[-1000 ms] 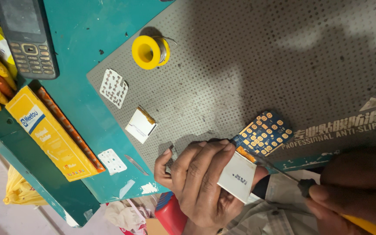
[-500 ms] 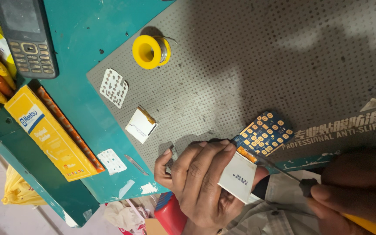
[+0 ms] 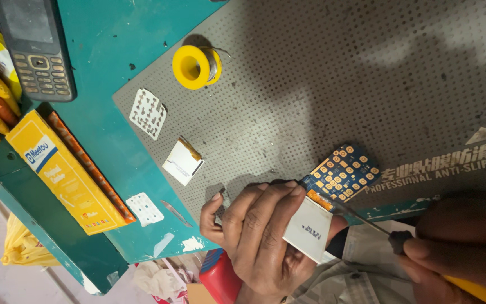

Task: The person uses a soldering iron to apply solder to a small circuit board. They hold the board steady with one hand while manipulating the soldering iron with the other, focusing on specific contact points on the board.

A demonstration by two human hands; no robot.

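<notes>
One view only, from a camera worn on the person's head. It looks steeply down on the bench from close above and is rolled, so the bench edge runs slantwise across the picture. The grey mat fills most of the frame. The hands come in at the bottom edge, nearest the lens, and the floor shows bottom left.

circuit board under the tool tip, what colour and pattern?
Small rectangular circuit board: dark blue with a grid of round gold pads. The head view shows it.
</notes>
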